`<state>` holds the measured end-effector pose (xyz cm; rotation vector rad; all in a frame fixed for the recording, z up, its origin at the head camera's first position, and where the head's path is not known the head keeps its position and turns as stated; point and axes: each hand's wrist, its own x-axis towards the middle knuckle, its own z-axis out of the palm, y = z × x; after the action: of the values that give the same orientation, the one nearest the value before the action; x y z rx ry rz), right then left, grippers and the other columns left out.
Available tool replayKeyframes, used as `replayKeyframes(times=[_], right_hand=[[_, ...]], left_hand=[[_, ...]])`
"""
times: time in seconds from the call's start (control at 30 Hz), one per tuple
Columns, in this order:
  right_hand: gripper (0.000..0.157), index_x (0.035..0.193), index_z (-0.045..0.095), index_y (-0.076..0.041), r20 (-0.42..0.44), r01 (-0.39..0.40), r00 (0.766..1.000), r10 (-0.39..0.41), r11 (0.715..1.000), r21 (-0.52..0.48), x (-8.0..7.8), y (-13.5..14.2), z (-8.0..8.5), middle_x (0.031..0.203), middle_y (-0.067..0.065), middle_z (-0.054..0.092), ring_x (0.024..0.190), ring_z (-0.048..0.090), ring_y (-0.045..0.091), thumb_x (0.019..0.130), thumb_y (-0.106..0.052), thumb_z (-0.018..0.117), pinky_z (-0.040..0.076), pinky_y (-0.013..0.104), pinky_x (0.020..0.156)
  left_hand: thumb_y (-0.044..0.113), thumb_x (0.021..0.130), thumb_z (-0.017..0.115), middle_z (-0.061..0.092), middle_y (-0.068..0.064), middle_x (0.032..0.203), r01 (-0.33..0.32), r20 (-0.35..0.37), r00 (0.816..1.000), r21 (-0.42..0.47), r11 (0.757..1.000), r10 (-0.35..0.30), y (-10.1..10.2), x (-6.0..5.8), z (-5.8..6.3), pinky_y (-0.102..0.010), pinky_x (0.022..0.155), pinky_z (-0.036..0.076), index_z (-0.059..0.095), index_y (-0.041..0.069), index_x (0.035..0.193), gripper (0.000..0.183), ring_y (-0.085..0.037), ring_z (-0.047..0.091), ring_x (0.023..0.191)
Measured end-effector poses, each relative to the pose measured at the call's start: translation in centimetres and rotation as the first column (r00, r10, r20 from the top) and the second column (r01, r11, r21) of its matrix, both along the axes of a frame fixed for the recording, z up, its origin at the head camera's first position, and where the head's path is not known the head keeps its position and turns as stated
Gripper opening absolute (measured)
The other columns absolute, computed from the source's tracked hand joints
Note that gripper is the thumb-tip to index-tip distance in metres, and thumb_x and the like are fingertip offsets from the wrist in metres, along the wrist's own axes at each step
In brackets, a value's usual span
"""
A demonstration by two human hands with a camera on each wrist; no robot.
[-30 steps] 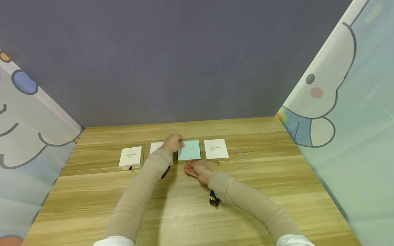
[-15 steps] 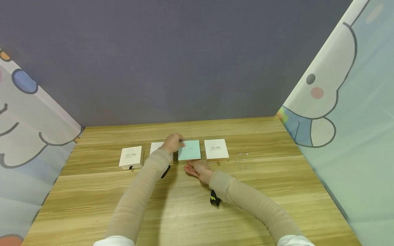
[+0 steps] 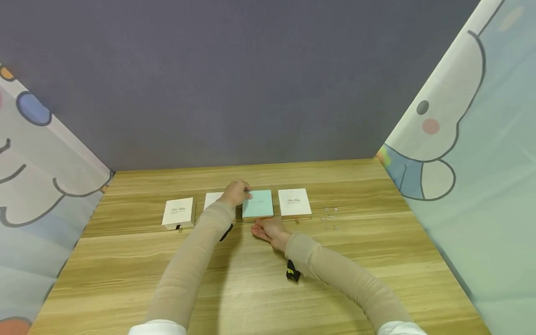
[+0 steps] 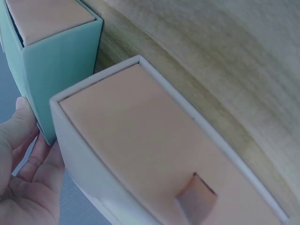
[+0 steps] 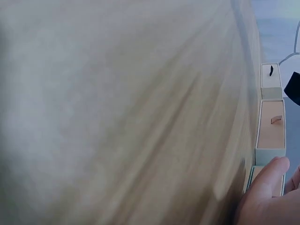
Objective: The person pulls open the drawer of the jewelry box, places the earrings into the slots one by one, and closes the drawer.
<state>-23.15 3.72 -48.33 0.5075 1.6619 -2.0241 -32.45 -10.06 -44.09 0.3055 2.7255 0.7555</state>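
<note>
A teal box (image 3: 257,204) with a pinkish-tan front lies third in a row of flat boxes. At its back-left corner my left hand (image 3: 235,193) holds it, thumb and fingers against its edges; the left wrist view shows this hand (image 4: 30,183) at the far end of the teal side (image 4: 61,75). My right hand (image 3: 271,231) is at the teal box's front edge, fingers fairly straight and pointing left. In the right wrist view its thumb (image 5: 272,176) covers part of the box's front, apart from the other fingers. Any pull tab there is hidden.
Right beside the left hand is a white box (image 4: 131,136) with a tan front and tab. Another white box (image 3: 178,213) lies far left, and one more white box (image 3: 294,204) to the right. Several tiny shiny pieces (image 3: 330,217) lie on the wooden table (image 3: 259,288).
</note>
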Motion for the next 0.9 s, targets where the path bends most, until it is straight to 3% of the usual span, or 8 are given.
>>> replayKeyframes(times=[0.43, 0.9], right_hand=[[0.024, 0.110, 0.055, 0.012, -0.064, 0.093, 0.994, -0.089, 0.994, 0.049, 0.9, -0.6, -0.6, 0.077, 0.011, 0.066, 0.062, 0.065, 0.010, 0.092, -0.004, 0.051, 0.057, 0.024, 0.066], [0.021, 0.106, 0.060, 0.011, -0.151, 0.112, 0.984, -0.095, 0.988, 0.110, 1.7, -0.7, -1.0, 0.083, 0.019, 0.068, 0.063, 0.066, 0.012, 0.090, -0.001, 0.053, 0.057, 0.026, 0.065]], left_hand=[[0.016, 0.086, 0.064, 0.060, -0.014, 0.118, 0.006, -0.017, 1.000, -0.015, 1.000, -0.006, 0.2, 0.1, 0.3, -0.039, 0.092, 0.048, 0.061, 0.001, 0.116, 0.033, -0.030, 0.056, 0.110], [0.015, 0.087, 0.062, 0.061, -0.013, 0.118, -0.012, -0.012, 1.000, -0.017, 1.000, 0.012, 0.1, 0.1, 0.1, -0.039, 0.091, 0.049, 0.061, 0.004, 0.117, 0.032, -0.030, 0.056, 0.109]])
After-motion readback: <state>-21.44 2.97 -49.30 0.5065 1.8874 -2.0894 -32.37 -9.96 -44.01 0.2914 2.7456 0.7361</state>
